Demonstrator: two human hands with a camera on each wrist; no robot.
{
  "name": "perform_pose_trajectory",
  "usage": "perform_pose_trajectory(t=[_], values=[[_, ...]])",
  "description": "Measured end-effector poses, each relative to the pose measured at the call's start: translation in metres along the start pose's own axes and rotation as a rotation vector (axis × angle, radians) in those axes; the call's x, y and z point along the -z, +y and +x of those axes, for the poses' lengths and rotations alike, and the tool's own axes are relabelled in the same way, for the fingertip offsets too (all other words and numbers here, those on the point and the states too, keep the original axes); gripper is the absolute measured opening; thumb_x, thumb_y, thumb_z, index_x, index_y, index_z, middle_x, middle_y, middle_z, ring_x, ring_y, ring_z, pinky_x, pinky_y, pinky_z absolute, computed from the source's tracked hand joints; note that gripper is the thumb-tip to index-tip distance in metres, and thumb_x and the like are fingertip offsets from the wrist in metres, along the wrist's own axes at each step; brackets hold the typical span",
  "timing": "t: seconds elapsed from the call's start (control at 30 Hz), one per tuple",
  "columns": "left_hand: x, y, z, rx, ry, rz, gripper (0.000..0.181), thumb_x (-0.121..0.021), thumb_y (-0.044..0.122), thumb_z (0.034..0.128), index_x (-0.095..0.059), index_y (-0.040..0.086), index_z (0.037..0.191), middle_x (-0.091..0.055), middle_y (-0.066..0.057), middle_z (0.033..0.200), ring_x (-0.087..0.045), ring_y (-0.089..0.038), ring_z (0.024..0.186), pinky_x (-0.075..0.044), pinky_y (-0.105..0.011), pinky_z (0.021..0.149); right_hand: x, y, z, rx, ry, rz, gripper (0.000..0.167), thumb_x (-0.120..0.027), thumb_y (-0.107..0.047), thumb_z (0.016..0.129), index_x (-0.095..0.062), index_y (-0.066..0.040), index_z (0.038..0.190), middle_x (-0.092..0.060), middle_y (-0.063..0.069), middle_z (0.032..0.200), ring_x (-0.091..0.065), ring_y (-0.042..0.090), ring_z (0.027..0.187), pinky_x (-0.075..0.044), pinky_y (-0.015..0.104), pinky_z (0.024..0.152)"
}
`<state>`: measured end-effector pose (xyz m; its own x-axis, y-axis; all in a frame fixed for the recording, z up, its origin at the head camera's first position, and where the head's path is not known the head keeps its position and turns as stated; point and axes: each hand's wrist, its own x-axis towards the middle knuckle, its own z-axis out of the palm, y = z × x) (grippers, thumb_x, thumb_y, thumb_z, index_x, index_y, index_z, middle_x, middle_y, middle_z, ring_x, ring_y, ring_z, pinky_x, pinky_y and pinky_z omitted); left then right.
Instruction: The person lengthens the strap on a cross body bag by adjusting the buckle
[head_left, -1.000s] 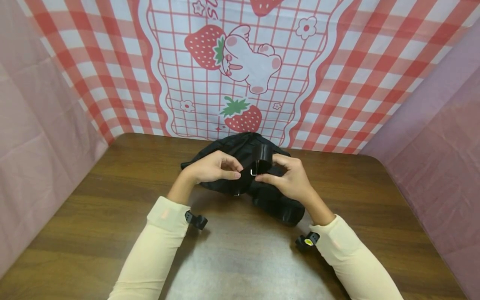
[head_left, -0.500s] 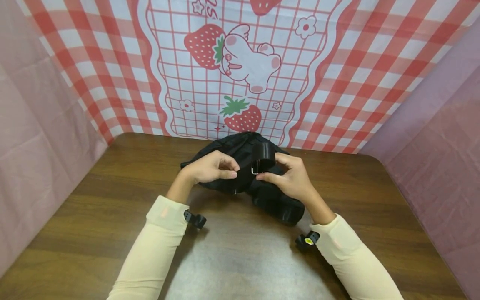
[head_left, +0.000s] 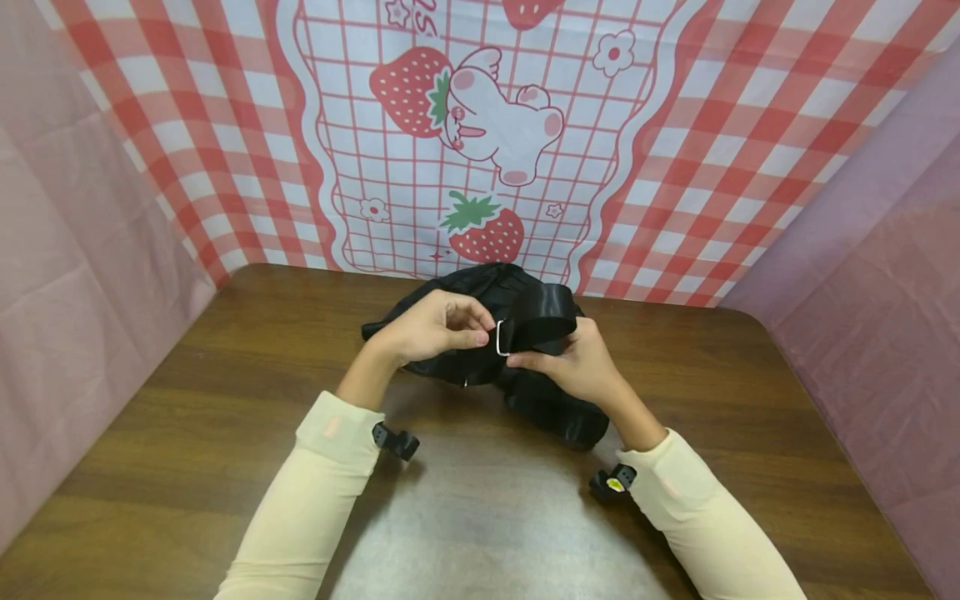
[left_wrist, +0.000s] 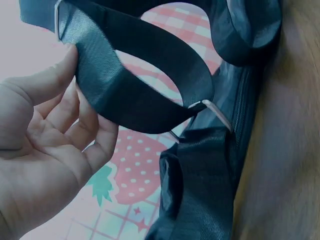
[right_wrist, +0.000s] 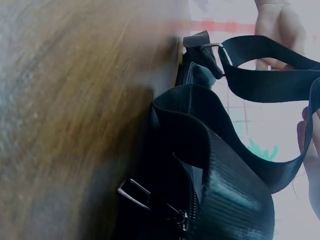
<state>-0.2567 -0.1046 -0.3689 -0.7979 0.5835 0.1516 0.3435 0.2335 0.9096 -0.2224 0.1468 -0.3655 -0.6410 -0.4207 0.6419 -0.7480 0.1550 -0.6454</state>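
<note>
A black bag (head_left: 480,285) lies at the back of the table, its wide strap (head_left: 546,310) lifted into a loop. On the strap, a silver slider buckle (head_left: 498,337) faces the head camera. My right hand (head_left: 581,368) pinches the strap at the buckle's right, thumb by its lower edge. Just left of the buckle, my left hand (head_left: 429,329) pinches the strap between thumb and fingers. In the left wrist view the webbing (left_wrist: 102,70) runs from that thumb to a metal ring (left_wrist: 219,116) at the bag. The right fingertips are partly hidden behind the loop.
The wooden table (head_left: 480,517) extends toward the person. A strawberry-patterned checked cloth (head_left: 465,150) hangs right behind the bag. Pink cloths (head_left: 90,250) flank both sides. A zipper pull (right_wrist: 135,193) sticks out beside the bag in the right wrist view.
The strap loop has shifted right and widened. The slider buckle has turned to show its full frame. My left hand has moved slightly right and up, closer to the buckle.
</note>
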Motion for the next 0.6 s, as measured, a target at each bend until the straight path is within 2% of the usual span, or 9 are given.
perform_pose_trajectory(t=[0.13,0.23,0.4,0.6], values=[[-0.004,0.003,0.001,-0.028,0.055,-0.09,0.014,-0.076,0.004,0.0923,-0.067,0.002,0.104,-0.071,-0.007,0.088,-0.066,-0.02,0.085,-0.052,-0.03,0.074,0.0,-0.006,0.002,-0.007,-0.01,0.038,0.04,-0.088,0.019,0.064,-0.069,0.008,0.098,-0.073,0.003,0.093,-0.065,0.001,0.09,-0.053,0.021,0.081],[-0.004,0.005,0.001,-0.047,0.08,-0.097,0.015,-0.077,0.002,0.0912,-0.068,0.002,0.103,-0.072,-0.007,0.087,-0.066,-0.02,0.084,-0.052,-0.03,0.074,0.001,-0.003,0.003,0.005,-0.014,0.068,0.042,-0.088,0.019,0.065,-0.068,0.008,0.101,-0.073,0.003,0.096,-0.065,0.004,0.095,-0.052,0.023,0.086],[-0.004,0.006,0.001,-0.064,0.083,-0.042,0.022,-0.08,0.008,0.0895,-0.072,0.006,0.109,-0.074,-0.007,0.095,-0.069,-0.022,0.09,-0.056,-0.034,0.079,0.002,0.011,0.004,0.01,0.004,0.085,0.044,-0.087,0.019,0.065,-0.069,0.006,0.103,-0.073,0.007,0.097,-0.066,0.009,0.097,-0.052,0.025,0.088],[-0.005,0.011,0.0,-0.081,0.078,0.086,0.039,-0.088,0.021,0.0837,-0.073,0.013,0.119,-0.071,-0.002,0.103,-0.065,-0.021,0.093,-0.056,-0.037,0.084,0.002,0.027,0.0,-0.013,0.016,0.066,0.048,-0.088,0.016,0.067,-0.069,0.0,0.108,-0.072,0.005,0.099,-0.068,0.011,0.093,-0.054,0.025,0.082]])
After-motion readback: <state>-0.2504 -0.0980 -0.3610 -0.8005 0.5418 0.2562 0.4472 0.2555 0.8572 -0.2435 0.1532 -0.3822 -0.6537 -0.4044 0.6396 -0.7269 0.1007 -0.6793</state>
